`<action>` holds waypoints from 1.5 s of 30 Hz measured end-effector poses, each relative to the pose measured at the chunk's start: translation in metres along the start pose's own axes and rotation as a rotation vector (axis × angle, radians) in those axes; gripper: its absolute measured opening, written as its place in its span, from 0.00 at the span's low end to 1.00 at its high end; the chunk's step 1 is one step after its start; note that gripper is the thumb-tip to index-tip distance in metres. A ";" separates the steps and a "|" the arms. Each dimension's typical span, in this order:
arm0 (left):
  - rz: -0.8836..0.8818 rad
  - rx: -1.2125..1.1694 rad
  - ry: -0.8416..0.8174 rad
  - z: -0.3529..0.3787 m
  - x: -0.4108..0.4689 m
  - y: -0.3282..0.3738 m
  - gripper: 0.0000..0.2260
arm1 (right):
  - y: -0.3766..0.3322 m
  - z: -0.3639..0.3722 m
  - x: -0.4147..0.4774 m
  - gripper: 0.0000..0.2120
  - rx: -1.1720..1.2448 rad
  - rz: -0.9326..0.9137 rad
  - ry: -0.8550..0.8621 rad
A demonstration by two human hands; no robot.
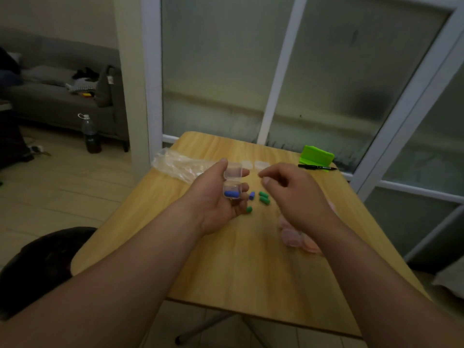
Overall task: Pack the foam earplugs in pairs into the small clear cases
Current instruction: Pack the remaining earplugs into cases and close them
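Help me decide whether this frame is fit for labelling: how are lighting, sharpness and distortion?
Head view: dim, yellowish light, no glare; the blue foam earplug in the small clear plastic case and the green foam earplugs on the wooden table read clearly; the heap of clear cases near the table's right edge looks soft; the white door frame splays from wide-angle distortion.

Dim, yellowish indoor light falls on the wooden table (226, 259), leaving the sofa (50, 96) at left murky and the lower left corner near black. Frosted glass panels (221, 71) behind give a dull grey-green glow without glare. Wide-angle distortion tilts the white door frames (283, 66) outward. The clear case (233, 180) in the left hand (216, 202) looks soft and slightly smeared; shadows on the tabletop are faint.
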State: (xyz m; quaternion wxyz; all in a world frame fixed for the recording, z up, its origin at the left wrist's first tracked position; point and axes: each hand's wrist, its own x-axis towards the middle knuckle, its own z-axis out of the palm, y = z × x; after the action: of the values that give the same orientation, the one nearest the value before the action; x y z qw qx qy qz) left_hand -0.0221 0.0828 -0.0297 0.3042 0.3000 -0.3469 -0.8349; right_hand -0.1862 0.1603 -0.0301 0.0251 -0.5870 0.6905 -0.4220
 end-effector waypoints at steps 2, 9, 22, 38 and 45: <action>0.013 0.001 0.046 -0.001 0.001 0.005 0.25 | 0.018 0.000 0.013 0.08 -0.053 0.099 -0.001; 0.024 -0.034 0.064 -0.006 0.000 0.012 0.24 | 0.036 0.027 0.050 0.15 -0.458 0.084 -0.350; 0.028 -0.015 0.057 -0.009 0.006 0.011 0.24 | 0.027 0.043 0.066 0.03 -0.614 -0.026 -0.440; 0.029 0.060 0.042 0.002 0.001 0.003 0.25 | 0.000 -0.004 -0.006 0.04 0.145 0.176 -0.028; 0.006 0.084 0.012 0.010 0.004 -0.008 0.26 | -0.012 -0.017 -0.010 0.03 0.301 0.153 0.030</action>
State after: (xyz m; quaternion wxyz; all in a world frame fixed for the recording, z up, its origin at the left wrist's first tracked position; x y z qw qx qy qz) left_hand -0.0339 0.0887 -0.0312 0.2962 0.3162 -0.3807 -0.8169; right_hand -0.1823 0.1792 -0.0161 0.1346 -0.5158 0.6625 -0.5263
